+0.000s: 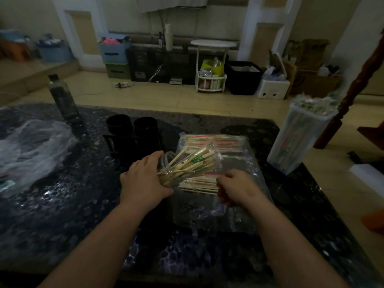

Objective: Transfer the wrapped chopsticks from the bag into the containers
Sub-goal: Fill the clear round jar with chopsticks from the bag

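Wrapped chopsticks (191, 163), pale sticks in clear sleeves w/ green print, fan out of a clear jar (166, 163) tilted toward the right, at the centre of my dark, speckled table (62, 215). More chopsticks, some w/ red-orange print, lie flat inside the clear bag (239, 163) spread just behind and under the jar; one row sits at the bag's far end, another at its near side beside my right hand.

My left hand (143, 183) cups the jar's left side, fingers wrapped round it, thumb low near the base, forearm coming in from bottom left. My right hand (236, 187) is curled into a loose fist over the bag's near row, knuckles up; can't tell if it pinches any sticks.

Two black cups (132, 125) in a black rack stand just behind the jar, apart from it. A tall clear bin (299, 140) packed w/ wrapped sticks stands at the table's right edge. A crumpled clear bag (35, 146) lies far left, a dark bottle (62, 98) behind it.
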`<state>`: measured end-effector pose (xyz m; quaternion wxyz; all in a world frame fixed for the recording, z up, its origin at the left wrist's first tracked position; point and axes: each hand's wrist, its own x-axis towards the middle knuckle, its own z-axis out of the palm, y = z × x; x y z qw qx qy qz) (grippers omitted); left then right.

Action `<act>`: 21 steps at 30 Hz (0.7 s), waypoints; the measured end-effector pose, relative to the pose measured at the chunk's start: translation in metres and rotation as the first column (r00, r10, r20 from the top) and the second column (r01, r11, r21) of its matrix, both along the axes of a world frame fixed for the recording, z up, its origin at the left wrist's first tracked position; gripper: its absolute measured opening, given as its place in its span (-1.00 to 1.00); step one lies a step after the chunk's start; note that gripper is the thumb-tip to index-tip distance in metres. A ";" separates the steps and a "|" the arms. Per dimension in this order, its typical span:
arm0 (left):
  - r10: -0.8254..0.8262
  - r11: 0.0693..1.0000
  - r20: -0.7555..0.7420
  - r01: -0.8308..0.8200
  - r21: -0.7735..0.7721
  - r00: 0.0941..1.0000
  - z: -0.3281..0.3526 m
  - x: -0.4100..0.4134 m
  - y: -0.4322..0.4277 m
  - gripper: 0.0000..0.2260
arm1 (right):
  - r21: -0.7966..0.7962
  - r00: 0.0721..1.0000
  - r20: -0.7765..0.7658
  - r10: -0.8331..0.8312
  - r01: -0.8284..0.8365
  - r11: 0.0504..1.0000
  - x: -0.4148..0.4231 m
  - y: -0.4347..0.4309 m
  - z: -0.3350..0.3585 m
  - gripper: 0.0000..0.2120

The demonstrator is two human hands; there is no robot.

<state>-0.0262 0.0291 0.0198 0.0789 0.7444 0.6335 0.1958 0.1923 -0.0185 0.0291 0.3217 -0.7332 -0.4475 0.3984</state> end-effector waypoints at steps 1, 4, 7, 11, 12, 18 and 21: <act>0.005 1.000 0.003 -0.005 -0.002 1.000 0.000 0.000 0.000 -0.07 | -0.064 0.997 0.054 0.060 -0.057 0.996 -0.001 -0.002 -0.002 -0.85; 0.014 1.000 0.016 -0.014 -0.009 1.000 0.000 -0.001 0.001 -0.06 | -0.175 0.952 0.245 0.182 -0.142 0.974 -0.001 -0.004 -0.012 -0.85; 0.018 1.000 0.018 -0.018 -0.008 1.000 0.000 -0.001 0.001 -0.06 | -0.309 0.859 0.406 0.312 -0.192 0.931 -0.003 -0.004 -0.013 -0.86; 0.022 1.000 0.022 -0.022 -0.011 1.000 0.000 -0.001 0.001 -0.06 | -0.421 0.751 0.534 0.387 -0.161 0.893 -0.003 -0.001 -0.042 -0.67; 0.023 1.000 0.023 -0.023 -0.013 0.999 0.000 -0.001 0.002 -0.06 | -0.440 0.754 0.525 0.395 -0.157 0.884 -0.003 -0.001 -0.049 -0.62; 0.021 1.000 0.029 -0.020 -0.021 0.999 -0.001 -0.001 0.001 -0.06 | -0.314 0.879 0.337 0.339 -0.234 0.920 -0.009 0.004 -0.070 -0.63; 0.027 0.999 0.025 -0.026 -0.021 0.999 -0.001 -0.001 0.003 -0.06 | -0.089 0.940 0.250 0.232 -0.217 0.972 -0.010 0.007 -0.073 -0.72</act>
